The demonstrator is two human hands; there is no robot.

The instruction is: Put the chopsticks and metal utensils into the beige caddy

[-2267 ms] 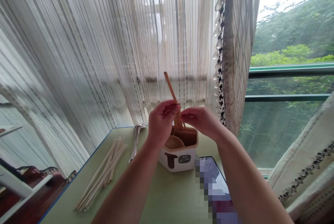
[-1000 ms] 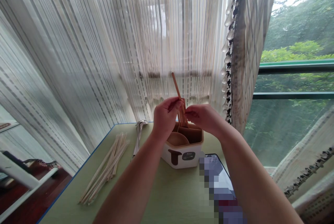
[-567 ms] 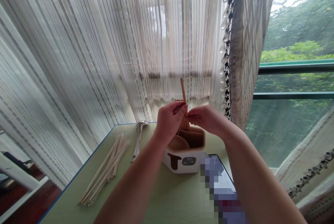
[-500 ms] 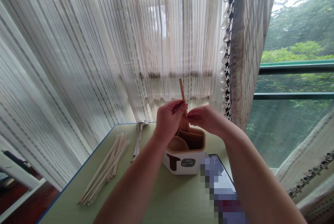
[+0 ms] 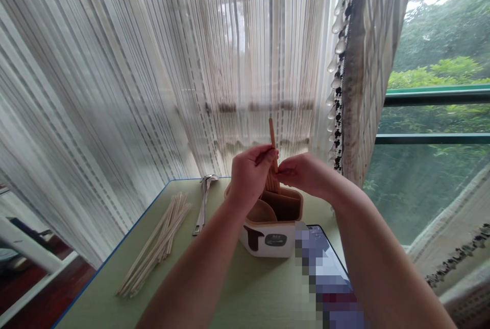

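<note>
A white utensil holder (image 5: 268,239) with a tan rim and brown compartments stands on the green table (image 5: 237,293). Several brown chopsticks stand in its back compartment. My left hand (image 5: 248,178) is closed on one brown chopstick (image 5: 272,142) that sticks up almost upright above the holder. My right hand (image 5: 302,175) pinches the chopsticks from the right side, fingertips meeting the left hand's over the back compartment.
A bundle of pale chopsticks (image 5: 156,244) lies on the table's left part, with metal spoons (image 5: 202,201) beside it. A blurred-out flat device (image 5: 325,278) lies right of the holder. Striped curtains (image 5: 172,63) hang close behind; the table's blue edge (image 5: 115,252) runs left.
The raised chopstick has swung from a left tilt to nearly upright and sunk lower into the holder. Both hands have stayed together above the holder.
</note>
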